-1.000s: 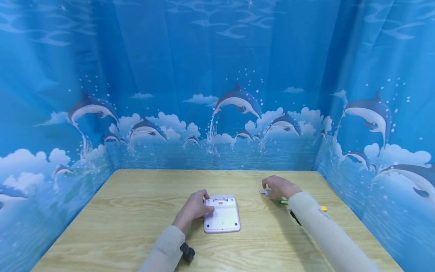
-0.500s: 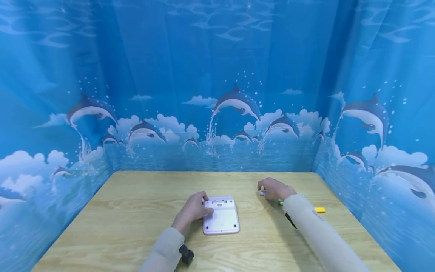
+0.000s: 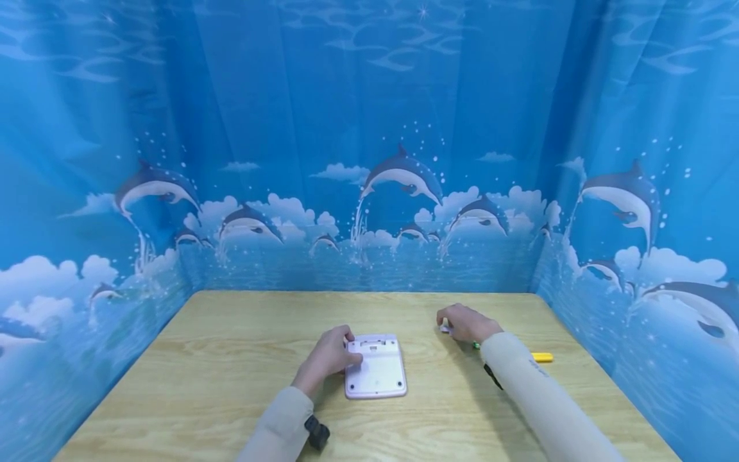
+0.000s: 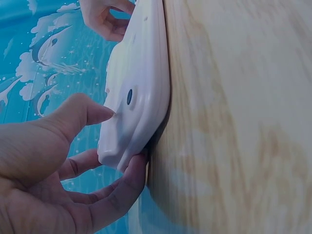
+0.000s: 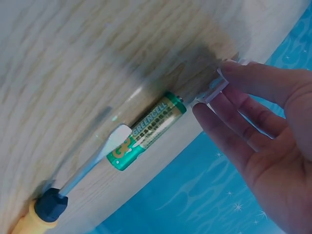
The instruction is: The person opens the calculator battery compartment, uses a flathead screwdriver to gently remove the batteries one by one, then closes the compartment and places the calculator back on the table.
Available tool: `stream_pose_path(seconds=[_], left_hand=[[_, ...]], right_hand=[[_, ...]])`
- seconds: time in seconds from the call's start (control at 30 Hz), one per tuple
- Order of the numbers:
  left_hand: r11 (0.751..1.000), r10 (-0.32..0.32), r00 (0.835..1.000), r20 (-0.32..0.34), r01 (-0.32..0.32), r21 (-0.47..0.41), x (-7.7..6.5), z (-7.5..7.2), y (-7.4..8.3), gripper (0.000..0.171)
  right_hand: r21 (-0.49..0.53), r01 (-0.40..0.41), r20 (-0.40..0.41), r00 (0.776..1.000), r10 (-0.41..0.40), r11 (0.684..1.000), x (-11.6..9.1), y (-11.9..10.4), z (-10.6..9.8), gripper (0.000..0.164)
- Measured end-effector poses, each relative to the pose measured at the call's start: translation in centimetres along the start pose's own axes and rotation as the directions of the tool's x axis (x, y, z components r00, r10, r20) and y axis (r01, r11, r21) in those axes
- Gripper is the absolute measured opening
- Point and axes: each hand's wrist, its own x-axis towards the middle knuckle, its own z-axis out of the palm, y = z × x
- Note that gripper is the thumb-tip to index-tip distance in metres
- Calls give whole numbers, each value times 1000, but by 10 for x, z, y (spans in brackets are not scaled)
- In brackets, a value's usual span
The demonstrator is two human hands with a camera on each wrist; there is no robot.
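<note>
White battery-powered device (image 3: 378,373) on the surface (image 3: 231,366) is gripped by the left hand (image 3: 329,353); if brushed by the right hand (image 3: 469,322), pinching a plastic piece (image 3: 445,329), the GP battery (image 5: 148,129) could be rolled away.

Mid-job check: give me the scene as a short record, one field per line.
Left hand: pinches edge of white device
Device position: on the table, recess near its far edge
Right hand: pinches small pale piece
Battery: green and gold, lying on the table
Screwdriver: yellow handle, blade overlapping battery in right wrist view; contact unclear
</note>
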Motion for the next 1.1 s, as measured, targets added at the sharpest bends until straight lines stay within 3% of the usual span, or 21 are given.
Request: stream_pose_path(seconds=[0.6,1.1], left_hand=[[1000,5,1000,5,-5,4,-1,0,0,33],[1000,19,1000,11,-19,-1,-2,-2,0,33]], right_hand=[[-45,-18,47,999,20,999,0,-3,1,31],[-54,49,23,999,-48,997,-2,-5,-1,29]])
